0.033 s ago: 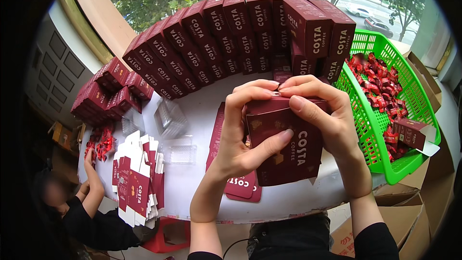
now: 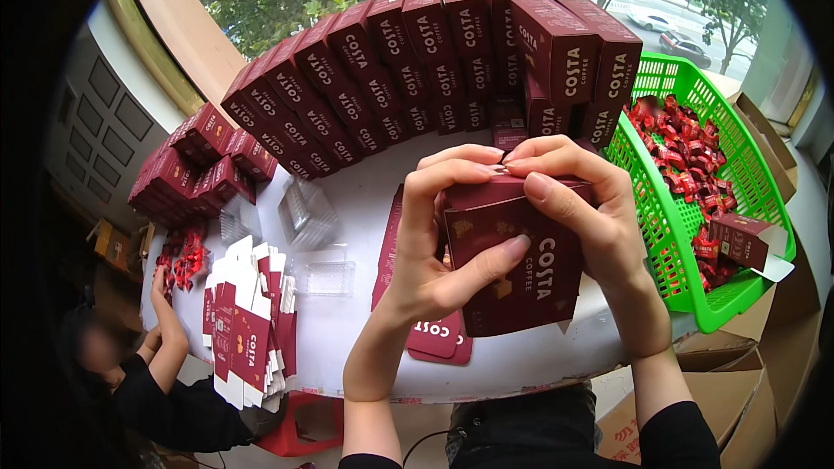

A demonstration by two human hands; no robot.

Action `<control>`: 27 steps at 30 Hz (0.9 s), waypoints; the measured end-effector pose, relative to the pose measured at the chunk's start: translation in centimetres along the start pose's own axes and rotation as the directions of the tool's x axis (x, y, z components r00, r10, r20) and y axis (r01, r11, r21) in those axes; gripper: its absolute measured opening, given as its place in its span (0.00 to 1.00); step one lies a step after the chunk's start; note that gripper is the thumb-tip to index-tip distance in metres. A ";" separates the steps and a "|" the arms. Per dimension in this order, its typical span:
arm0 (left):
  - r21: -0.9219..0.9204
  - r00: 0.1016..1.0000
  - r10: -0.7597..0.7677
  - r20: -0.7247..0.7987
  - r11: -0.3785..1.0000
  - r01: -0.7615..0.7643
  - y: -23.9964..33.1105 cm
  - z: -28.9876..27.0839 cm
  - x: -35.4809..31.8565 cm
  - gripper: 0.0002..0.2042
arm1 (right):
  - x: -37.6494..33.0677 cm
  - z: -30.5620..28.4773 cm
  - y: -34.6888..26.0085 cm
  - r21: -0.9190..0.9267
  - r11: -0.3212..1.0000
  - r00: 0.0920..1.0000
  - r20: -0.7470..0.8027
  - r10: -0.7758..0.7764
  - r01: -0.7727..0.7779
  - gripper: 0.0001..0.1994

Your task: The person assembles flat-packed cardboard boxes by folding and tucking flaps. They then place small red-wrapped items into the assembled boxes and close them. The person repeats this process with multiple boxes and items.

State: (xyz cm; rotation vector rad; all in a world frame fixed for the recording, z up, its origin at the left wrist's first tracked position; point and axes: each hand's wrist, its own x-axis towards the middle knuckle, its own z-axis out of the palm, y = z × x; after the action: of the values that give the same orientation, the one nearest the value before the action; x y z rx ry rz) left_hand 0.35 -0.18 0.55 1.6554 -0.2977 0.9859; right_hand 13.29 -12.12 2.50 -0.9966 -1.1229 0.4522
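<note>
A maroon carton (image 2: 521, 282) is held up between both hands above the near side of the table. My left hand (image 2: 447, 247) grips its left side, the thumb lying across the front panel and the fingers bent over the top edge. From the right, my right hand (image 2: 586, 208) holds the same carton, its thumb on the upper front edge. The fingertips of both hands meet at the top, where a small pale edge shows between them. What is inside the carton is hidden. Flat maroon card pieces (image 2: 443, 340) lie on the table under my hands.
Stacked maroon cartons (image 2: 356, 78) line the table's far side. To the right stands a green basket (image 2: 665, 234) of red wrapped pieces (image 2: 682, 152). Folded carton blanks (image 2: 248, 330) and clear plastic trays (image 2: 308, 213) lie left. Another person's arm (image 2: 169, 330) reaches toward red pieces (image 2: 184, 256).
</note>
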 end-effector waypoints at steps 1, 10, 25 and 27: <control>0.034 0.999 0.044 0.018 0.998 -0.045 0.0 -0.1 0.1 0.28 | -0.2 0.1 -0.3 -0.005 1.000 1.000 -0.003 -0.010 0.010 0.08; 0.041 0.996 0.067 0.065 0.997 -0.070 -0.2 -0.5 0.3 0.27 | -0.3 -0.2 -0.2 0.304 0.940 0.987 0.005 0.161 -0.155 0.05; -0.103 0.998 -0.056 -0.024 0.993 0.053 0.4 -0.3 0.0 0.27 | -0.2 0.5 0.5 0.169 0.984 0.999 -0.009 0.052 -0.050 0.08; -0.048 0.993 -0.121 0.005 0.991 0.121 0.7 -0.4 0.0 0.32 | -0.2 0.3 0.0 0.169 0.978 0.992 0.012 0.123 -0.123 0.08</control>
State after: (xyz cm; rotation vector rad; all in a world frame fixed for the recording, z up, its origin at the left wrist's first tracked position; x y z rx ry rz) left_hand -0.28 -0.04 1.01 1.6109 -0.2179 0.8795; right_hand 12.90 -12.12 2.37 -0.9187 -1.0099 0.6382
